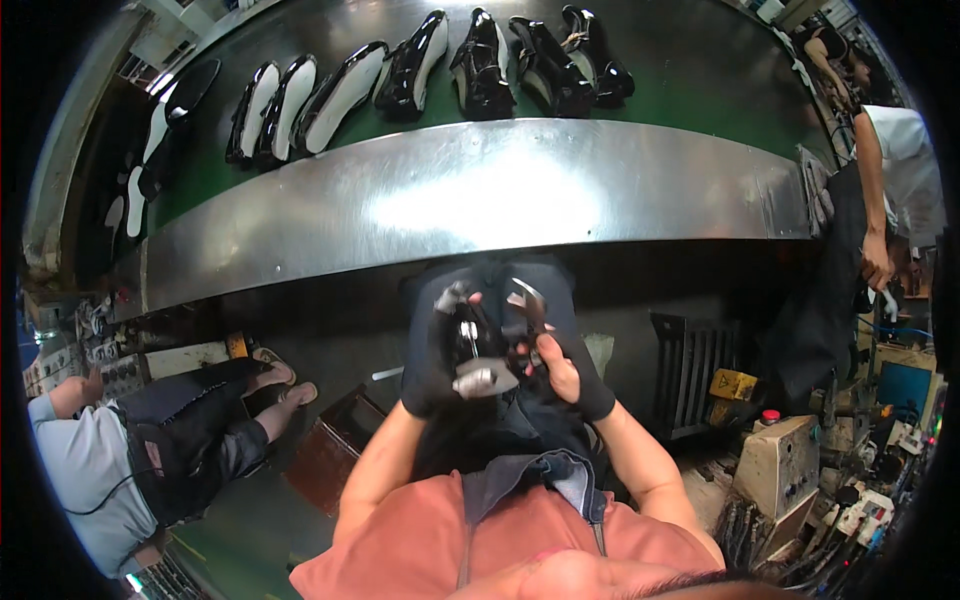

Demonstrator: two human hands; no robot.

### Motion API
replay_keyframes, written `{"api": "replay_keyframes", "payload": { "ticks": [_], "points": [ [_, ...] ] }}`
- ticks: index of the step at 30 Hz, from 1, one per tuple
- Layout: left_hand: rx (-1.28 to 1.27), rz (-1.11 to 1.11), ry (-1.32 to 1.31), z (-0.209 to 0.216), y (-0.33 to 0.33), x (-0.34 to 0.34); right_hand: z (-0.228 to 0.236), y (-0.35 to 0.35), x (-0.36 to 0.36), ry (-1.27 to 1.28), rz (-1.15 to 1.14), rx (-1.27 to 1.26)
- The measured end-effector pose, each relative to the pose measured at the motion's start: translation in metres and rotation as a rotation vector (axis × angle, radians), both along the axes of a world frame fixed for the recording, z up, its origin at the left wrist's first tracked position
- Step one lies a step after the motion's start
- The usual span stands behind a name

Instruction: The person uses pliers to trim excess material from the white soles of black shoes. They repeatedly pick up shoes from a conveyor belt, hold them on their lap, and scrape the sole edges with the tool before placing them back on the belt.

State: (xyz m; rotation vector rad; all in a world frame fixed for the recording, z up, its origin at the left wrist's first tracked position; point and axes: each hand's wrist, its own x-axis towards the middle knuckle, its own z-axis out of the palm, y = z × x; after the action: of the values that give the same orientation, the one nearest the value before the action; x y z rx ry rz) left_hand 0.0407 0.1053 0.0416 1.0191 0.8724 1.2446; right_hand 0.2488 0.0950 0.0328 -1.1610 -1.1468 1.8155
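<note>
Over my lap, my left hand (437, 345), in a dark fingerless glove, is closed around a glossy black shoe (478, 338). A pale, greyish patch shows at the shoe's near end. To its right, my right hand (562, 372), gloved in the same way, is wrapped around the dark handle of a hand tool (529, 303). The tool's curved, shiny metal head points up and away from me. Its exact kind is not clear, and it appears apart from the shoe. My palms and some fingers are hidden.
Beyond my hands runs a conveyor (690, 75) with a metal edge (330, 215). Several black shoes (415, 65) stand along it, with pale insoles (135, 200) at the left. A seated co-worker (130, 450) is at left, another (885, 180) at right. A machine box (780, 460) stands near right.
</note>
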Motion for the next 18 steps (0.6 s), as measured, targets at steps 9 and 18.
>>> {"api": "replay_keyframes", "payload": {
  "ticks": [9, 18],
  "points": [
    [0.421, -0.089, 0.540, -0.004, 0.063, -0.011, 0.050, -0.034, 0.001, -0.374, 0.004, -0.104],
    [0.211, -0.094, 0.139, -0.021, 0.057, -0.007, 0.036, -0.050, -0.041, 0.337, -0.297, -0.608]
  ]
}}
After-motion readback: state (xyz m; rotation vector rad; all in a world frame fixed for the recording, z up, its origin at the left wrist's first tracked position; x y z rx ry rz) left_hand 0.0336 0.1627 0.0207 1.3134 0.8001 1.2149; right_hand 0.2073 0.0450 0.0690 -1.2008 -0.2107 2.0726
